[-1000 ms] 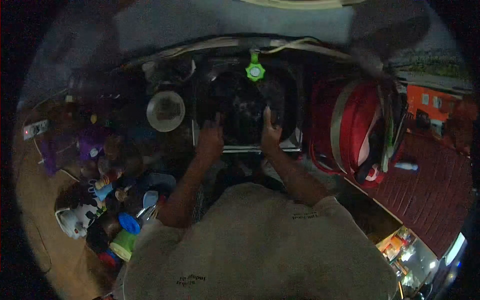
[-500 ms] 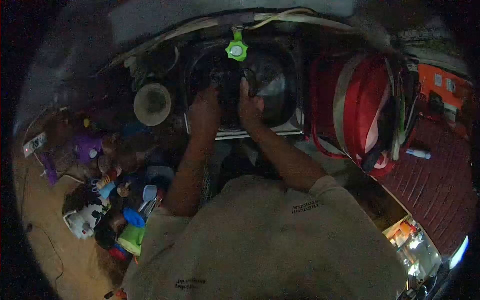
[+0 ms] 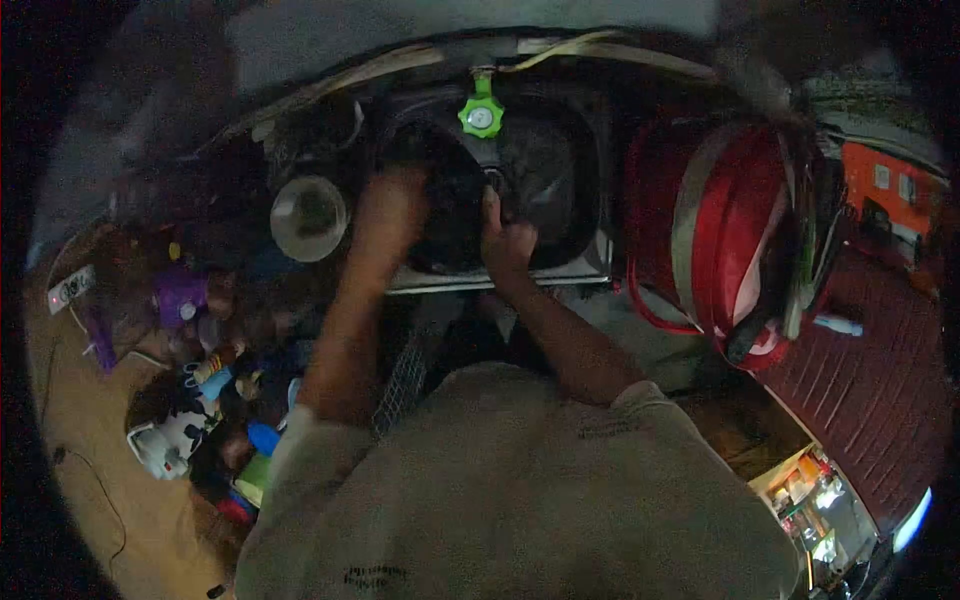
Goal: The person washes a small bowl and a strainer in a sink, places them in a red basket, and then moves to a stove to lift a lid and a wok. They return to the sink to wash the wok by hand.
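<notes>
A dark sink basin [image 3: 560,255] with a pale front rim lies ahead, below a tap with a green knob [image 3: 481,117]. A dark round pan-like object [image 3: 440,225] is in its left part. My right hand [image 3: 509,235] grips this object's edge or handle near the middle, thumb pointing away from me. Over the object's left side is my left hand [image 3: 395,205], smeared by motion, its fingers and anything in them not readable. Water or a pale shape shows dimly in the right part of the basin.
Left of the sink stands a pale round container [image 3: 309,218]. A red rack or bag [image 3: 715,230] is on the right, beside a dark red ribbed surface [image 3: 850,370]. Clutter with a purple item [image 3: 181,297] and a white power strip [image 3: 72,289] lies left.
My left hand has moved left, away from my right hand. The dark round object now shows more plainly between them. The whole view has shifted slightly.
</notes>
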Available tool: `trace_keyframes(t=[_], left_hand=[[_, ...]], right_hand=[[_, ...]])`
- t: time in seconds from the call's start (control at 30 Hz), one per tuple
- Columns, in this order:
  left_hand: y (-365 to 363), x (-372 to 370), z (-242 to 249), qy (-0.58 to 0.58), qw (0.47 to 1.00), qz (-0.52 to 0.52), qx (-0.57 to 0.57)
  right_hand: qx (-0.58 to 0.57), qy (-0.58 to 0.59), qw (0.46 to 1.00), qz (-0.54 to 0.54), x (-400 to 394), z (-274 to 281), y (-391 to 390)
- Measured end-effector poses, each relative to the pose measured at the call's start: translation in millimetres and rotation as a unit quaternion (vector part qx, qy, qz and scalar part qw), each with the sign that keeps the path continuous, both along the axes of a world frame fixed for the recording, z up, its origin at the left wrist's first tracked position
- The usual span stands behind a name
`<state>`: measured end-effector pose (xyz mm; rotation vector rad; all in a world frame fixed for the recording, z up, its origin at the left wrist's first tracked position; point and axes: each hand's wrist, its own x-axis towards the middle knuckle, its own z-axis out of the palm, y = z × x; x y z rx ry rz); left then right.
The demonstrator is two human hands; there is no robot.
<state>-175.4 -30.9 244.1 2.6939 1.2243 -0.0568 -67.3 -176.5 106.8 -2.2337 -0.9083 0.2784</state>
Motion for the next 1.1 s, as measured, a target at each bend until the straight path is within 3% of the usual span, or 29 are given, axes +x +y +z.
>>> trace_keyframes(t=[0.03, 0.07, 0.1, 0.13, 0.23, 0.3, 0.33, 0.4, 0.43, 0.5, 0.53, 0.6, 0.67, 0.7, 0.73, 0.77, 0.8, 0.83, 0.9, 0.93, 1.0, 1.07, 1.1], left_hand=[[-7, -5, -5, -0.068, 0.994, -0.028, 0.082], [-3, -7, -13, -0.064, 0.994, -0.032, 0.077], [3, -5, -16, -0.072, 0.996, 0.043, -0.018], [11, -1, -17, -0.085, 0.983, 0.121, -0.105], [-2, 3, 13, -0.054, 0.996, 0.039, -0.053], [3, -6, 6, -0.086, 0.992, 0.052, -0.078], [7, -7, 3, -0.125, 0.985, 0.069, -0.095], [-2, -6, 3, -0.150, 0.984, 0.062, -0.068], [-6, -7, 1, -0.164, 0.984, 0.055, -0.051], [9, -6, -6, -0.127, 0.990, 0.040, -0.045], [17, -4, -6, -0.097, 0.994, 0.031, -0.031], [10, -3, 9, -0.079, 0.996, -0.007, -0.033], [9, -5, 7, -0.046, 0.996, -0.051, -0.050], [17, -2, 3, -0.053, 0.996, -0.012, -0.067], [24, 2, 1, -0.065, 0.994, 0.028, -0.079], [20, 0, 3, -0.068, 0.994, 0.026, -0.076], [10, 7, 35, -0.026, 0.994, 0.013, -0.106], [3, 9, 52, 0.023, 0.990, -0.001, -0.141], [17, -1, 7, -0.015, 0.991, 0.028, -0.132], [25, 2, 2, -0.065, 0.990, 0.063, -0.111], [15, -1, 15, -0.035, 0.993, 0.031, -0.112], [14, 4, 29, 0.006, 0.992, -0.005, -0.122], [21, 9, 30, 0.006, 0.977, 0.100, -0.190]], right_hand=[[-0.013, -0.213, 0.974, 0.071, 6, -6, -2], [-0.029, -0.306, 0.945, 0.109, -1, -12, -10], [-0.039, -0.402, 0.904, 0.137, -9, -17, -17], [-0.034, -0.354, 0.924, 0.138, -13, -22, -17], [-0.017, -0.221, 0.965, 0.142, -3, -30, -5], [-0.021, -0.162, 0.977, 0.139, -14, -23, -12], [-0.105, 0.040, 0.989, 0.091, -11, -3, -4], [-0.173, 0.227, 0.958, 0.039, 1, 5, 11], [-0.097, -0.103, 0.988, 0.066, -6, 1, 5], [-0.020, -0.413, 0.907, 0.085, -23, 8, -6], [-0.133, -0.234, 0.955, 0.123, -24, 16, -3], [-0.232, -0.054, 0.959, 0.152, -8, 36, 11], [-0.053, 0.088, 0.994, 0.046, -10, 61, 11], [0.008, 0.135, 0.991, 0.009, -14, 64, 6], [-0.155, 0.103, 0.974, 0.131, -11, 54, 5], [-0.236, 0.081, 0.951, 0.184, -8, 46, 7], [-0.308, 0.057, 0.918, 0.242, -5, 37, 9], [-0.076, -0.030, 0.988, 0.132, -15, 27, 5], [0.153, -0.106, 0.982, 0.010, -31, 5, -14], [0.017, -0.107, 0.986, 0.127, -22, -4, -16], [-0.116, -0.115, 0.958, 0.236, -10, -13, -14], [0.013, -0.126, 0.974, 0.186, -21, 0, -24], [0.054, -0.126, 0.976, 0.170, -30, -1, -31]])
